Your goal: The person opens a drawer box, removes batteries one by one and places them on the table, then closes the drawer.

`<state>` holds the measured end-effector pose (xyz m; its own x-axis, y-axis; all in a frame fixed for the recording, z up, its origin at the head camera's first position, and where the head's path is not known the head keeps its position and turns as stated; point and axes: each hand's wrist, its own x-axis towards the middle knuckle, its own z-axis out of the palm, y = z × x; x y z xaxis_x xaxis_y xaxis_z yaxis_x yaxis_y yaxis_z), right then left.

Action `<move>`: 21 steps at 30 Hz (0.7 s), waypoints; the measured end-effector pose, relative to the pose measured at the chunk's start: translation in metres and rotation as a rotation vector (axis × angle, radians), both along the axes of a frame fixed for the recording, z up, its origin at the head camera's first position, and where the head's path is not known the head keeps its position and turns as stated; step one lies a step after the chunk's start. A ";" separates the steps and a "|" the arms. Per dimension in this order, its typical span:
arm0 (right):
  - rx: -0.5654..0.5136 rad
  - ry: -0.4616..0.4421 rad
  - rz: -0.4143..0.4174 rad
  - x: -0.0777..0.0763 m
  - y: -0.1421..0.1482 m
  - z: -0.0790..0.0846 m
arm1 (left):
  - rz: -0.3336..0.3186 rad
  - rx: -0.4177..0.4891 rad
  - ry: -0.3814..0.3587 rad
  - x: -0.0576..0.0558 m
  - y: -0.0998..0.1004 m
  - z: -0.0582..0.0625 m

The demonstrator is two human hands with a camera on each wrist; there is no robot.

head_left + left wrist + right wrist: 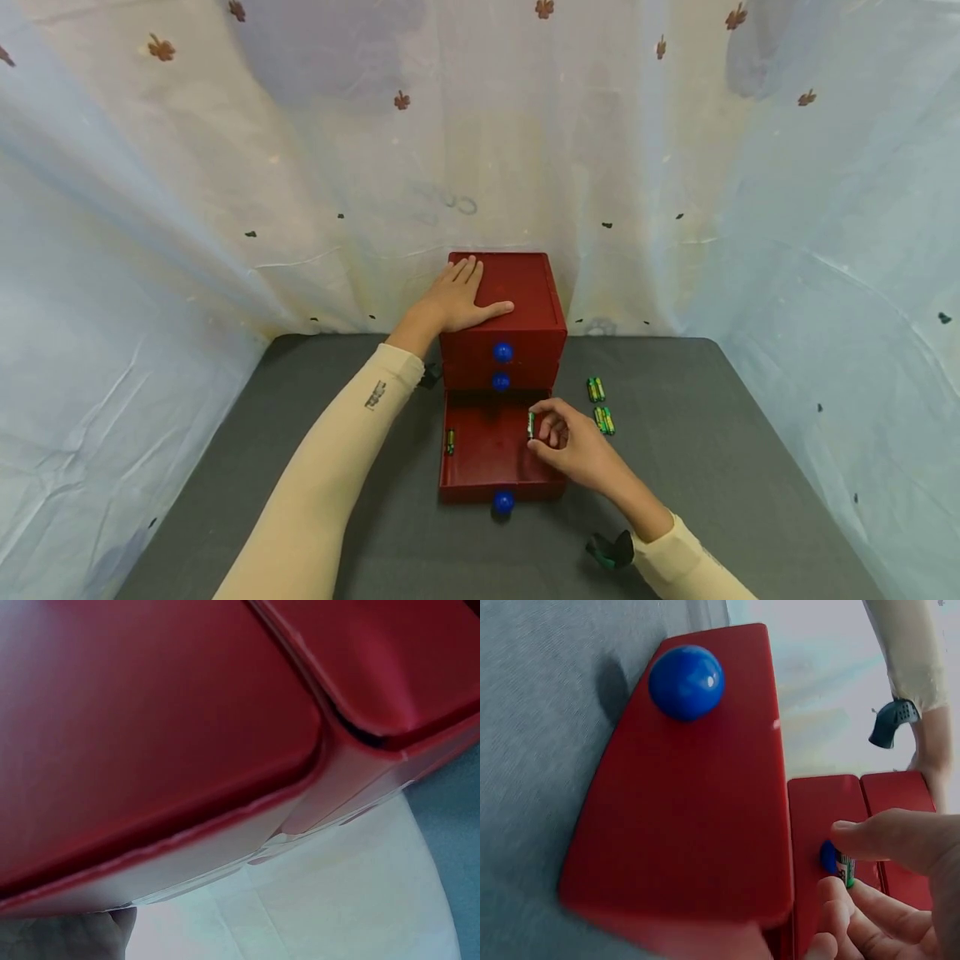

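Observation:
A red drawer unit (pixel 521 283) with blue knobs stands at the middle of the table, its bottom drawer (pixel 487 462) pulled out. My left hand (pixel 456 307) rests flat on top of the unit, fingers spread. Between thumb and index finger, my right hand (pixel 581 446) pinches a small green battery (pixel 531 425) upright over the drawer's right side. Another battery (pixel 450 442) lies inside along the left wall. In the right wrist view the pinched battery (pixel 845 868) shows between the fingertips, beyond the drawer's front (pixel 697 802). The left wrist view holds mostly red panels (pixel 150 727).
On the dark grey table (pixel 675 483), right of the unit, lie two groups of green batteries, a farther one (pixel 596 389) and a nearer one (pixel 603 420). A blue knob (pixel 503 502) sticks out from the open drawer's front. Pale sheeting (pixel 487 167) hangs behind and at both sides.

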<state>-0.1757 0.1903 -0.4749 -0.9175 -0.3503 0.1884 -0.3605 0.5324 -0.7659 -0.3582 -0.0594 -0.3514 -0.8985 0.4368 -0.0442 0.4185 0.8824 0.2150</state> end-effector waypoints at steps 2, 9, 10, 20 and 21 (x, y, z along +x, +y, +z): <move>-0.004 -0.010 -0.006 0.002 0.006 0.000 | -0.001 -0.002 0.000 0.000 -0.001 0.000; 0.017 -0.001 -0.029 0.007 0.026 -0.001 | 0.000 0.001 -0.004 0.000 -0.002 0.002; 0.023 0.009 -0.033 0.008 0.029 -0.002 | -0.001 0.001 -0.002 0.000 -0.002 0.002; 0.021 0.020 -0.045 0.011 0.058 -0.014 | -0.004 -0.006 0.007 0.000 -0.001 0.001; 0.025 0.018 -0.047 0.011 0.061 -0.016 | -0.004 -0.005 0.008 0.000 -0.001 0.001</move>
<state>-0.1651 0.2517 -0.4912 -0.9296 -0.3120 0.1963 -0.3482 0.5680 -0.7458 -0.3583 -0.0600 -0.3503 -0.8969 0.4405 -0.0393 0.4240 0.8817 0.2069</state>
